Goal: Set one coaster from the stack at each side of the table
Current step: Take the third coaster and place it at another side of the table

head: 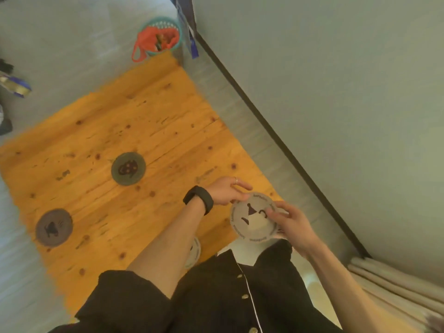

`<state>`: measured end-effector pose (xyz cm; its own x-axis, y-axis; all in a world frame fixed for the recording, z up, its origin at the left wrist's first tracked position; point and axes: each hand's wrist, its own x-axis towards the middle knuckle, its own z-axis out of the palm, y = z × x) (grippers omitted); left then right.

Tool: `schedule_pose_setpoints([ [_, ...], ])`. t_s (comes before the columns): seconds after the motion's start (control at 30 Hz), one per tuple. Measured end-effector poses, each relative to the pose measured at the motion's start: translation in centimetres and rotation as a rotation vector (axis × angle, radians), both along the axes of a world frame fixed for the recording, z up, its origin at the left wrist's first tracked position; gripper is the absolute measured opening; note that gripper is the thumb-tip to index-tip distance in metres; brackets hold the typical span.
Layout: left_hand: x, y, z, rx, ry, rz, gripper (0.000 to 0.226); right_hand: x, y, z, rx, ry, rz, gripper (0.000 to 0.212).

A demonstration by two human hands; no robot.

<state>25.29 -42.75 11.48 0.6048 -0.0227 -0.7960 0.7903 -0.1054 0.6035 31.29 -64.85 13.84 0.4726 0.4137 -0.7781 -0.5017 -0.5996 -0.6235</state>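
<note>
Seen from above: a small wooden table (134, 131) with knotty orange planks, standing on a grey floor beside a grey wall.

Two dark round coasters flat on the table top: one (128, 168) near the middle, with a dark printed figure; another (54, 227) close to the left edge, also printed, well apart from the first.

Held in both hands over the table's near right corner: a pale round coaster (253, 217) with dark shapes and lettering around its rim. Whether a single coaster or a thin stack, hard to tell.

Left hand (225, 191), ring on one finger and black band (198, 199) on the wrist, curled partly closed, fingertips pinching the coaster's far left edge. Right hand (292, 227) closed on the opposite edge, thumb on top, fingers underneath.

A further pale round thing (193, 252) partly hidden under the left forearm at the near edge of the table; possibly another coaster, not clear.

Beyond the far corner, on the floor: a teal basket (161, 36) with an orange bag inside.
</note>
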Motion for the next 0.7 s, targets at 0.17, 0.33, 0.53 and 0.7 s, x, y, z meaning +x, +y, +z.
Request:
schedule_pose_setpoints([
  [0.17,5.7,-11.1,-0.5,-0.15,0.113,0.397,0.034,6.3,-8.6,-1.8,0.059,0.127,-0.282,0.019],
  [0.33,11.4,-20.1,-0.5,-0.144,0.077,0.63,0.045,14.3,-15.6,-1.1,0.018,0.063,-0.227,0.02],
  [0.53,16.9,-23.1,-0.3,-0.147,0.001,0.765,0.039,20.9,-17.8,-1.6,-0.082,-0.154,-0.05,0.023],
  [0.7,18.9,-20.4,-1.8,-0.13,-0.036,0.882,0.034,24.4,-13.5,-2.1,-0.105,-0.254,0.051,0.026],
])
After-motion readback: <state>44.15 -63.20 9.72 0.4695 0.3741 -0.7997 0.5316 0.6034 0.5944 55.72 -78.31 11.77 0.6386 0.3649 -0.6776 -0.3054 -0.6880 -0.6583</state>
